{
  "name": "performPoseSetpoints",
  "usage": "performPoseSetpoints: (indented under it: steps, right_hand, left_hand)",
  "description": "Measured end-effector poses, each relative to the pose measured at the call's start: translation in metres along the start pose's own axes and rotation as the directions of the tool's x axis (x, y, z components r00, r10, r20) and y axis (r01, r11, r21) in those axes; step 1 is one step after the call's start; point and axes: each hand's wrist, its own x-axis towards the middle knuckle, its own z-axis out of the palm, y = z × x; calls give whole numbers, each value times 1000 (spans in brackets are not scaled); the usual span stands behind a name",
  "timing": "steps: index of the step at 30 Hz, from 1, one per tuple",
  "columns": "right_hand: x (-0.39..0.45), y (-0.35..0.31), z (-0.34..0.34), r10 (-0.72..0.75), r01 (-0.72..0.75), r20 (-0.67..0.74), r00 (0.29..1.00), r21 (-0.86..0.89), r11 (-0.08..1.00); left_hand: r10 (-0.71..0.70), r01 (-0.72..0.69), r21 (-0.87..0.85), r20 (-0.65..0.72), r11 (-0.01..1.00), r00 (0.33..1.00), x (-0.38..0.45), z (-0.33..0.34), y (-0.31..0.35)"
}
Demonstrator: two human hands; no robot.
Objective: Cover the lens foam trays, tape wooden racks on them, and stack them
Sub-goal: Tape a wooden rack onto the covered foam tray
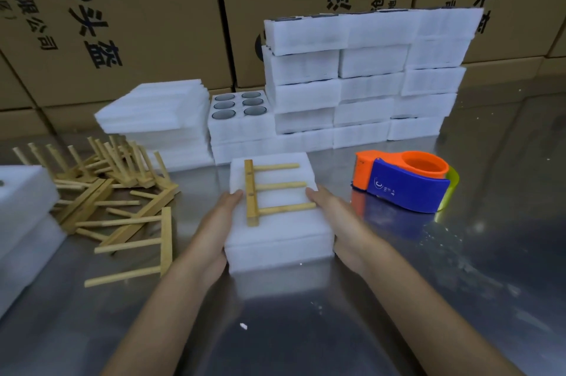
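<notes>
Left hand (214, 222) and right hand (333, 216) each grip a side of the covered foam tray (278, 238), mid-desk (459, 299), fingers pressed on its edges. A 3-peg wooden rack (260, 192) lies flat on top. Loose racks (116, 201) piled left, tape dispenser (404, 181) right, stacked trays (361, 78) behind

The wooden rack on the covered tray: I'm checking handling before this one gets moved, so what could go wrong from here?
1. The wooden rack lies on the covered foam tray with no tape visible; tilting could slide it off.
2. The left hand and right hand press only the sides, so the foam may flex.
3. The tape dispenser sits close on the right and could get knocked.
</notes>
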Motion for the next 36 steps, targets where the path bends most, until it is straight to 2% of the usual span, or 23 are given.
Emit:
performPoseSetpoints:
  steps: [3,7,10,13,17,21,26,31,36]
  right_hand:
    - [1,-5,-1,14,-14,11,1000,-1,1000]
    - [-1,0,0,-9,10,17,1000,-35,999]
    - [0,2,0,-63,64,28,998,-39,997]
    - [2,-5,4,-139,140,18,990,-92,986]
    - [-10,-10,12,-237,237,-5,971,-6,971]
    - [-26,-11,15,-264,264,-8,964,76,961]
    - [-36,-26,21,-258,249,58,964,121,961]
    - [-49,-42,30,-208,165,210,955,205,965]
    - [-59,-57,55,-149,90,217,965,261,961]
  left_hand:
    - [22,-22,20,46,1000,999,-2,0,2]
    - [20,-21,81,13,996,1000,-1,-1,-1]
    - [41,-44,92,32,995,999,-1,-2,-2]
    - [124,-128,96,44,987,991,-4,-1,2]
    - [210,-214,62,62,975,976,-12,2,7]
    - [215,-218,44,71,975,974,-24,1,13]
    - [230,-235,71,68,969,971,-36,-6,26]
    - [195,-201,151,54,968,979,-48,-23,55]
    - [156,-164,216,52,963,986,-65,-45,94]
